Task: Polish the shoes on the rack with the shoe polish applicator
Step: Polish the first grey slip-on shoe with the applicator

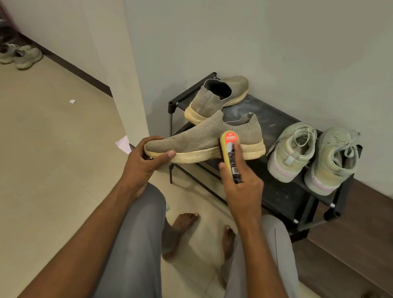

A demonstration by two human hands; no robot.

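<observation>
Knitted grey-beige fabric covers the slip-on shoe (204, 140) that the person holds above the front edge of the black shoe rack (282, 192). In the head view, the only view, the left hand (147, 160) grips the shoe at the toe, with the thumb across the yellowed sole and the fingers curled behind it. The heel end has no support and points toward the wall. The right hand (241, 179) is wrapped around the shoe polish applicator (231, 153), and its yellow sponge edge seems to touch the side of the shoe just above the sole.

I think the main risk comes from the toe-only grip: if the sponge presses hard near the middle, the shoe may turn in the left hand or slip down to the floor. The open mesh can also soak up too much polish and stain unevenly. The sponge sits close to the pale sole, so polish may smear on the sole.

The matching shoe (218, 96) stands on the rack just behind, and the two pale sneakers (314, 157) stand to the right; a wide stroke could mark them.
</observation>
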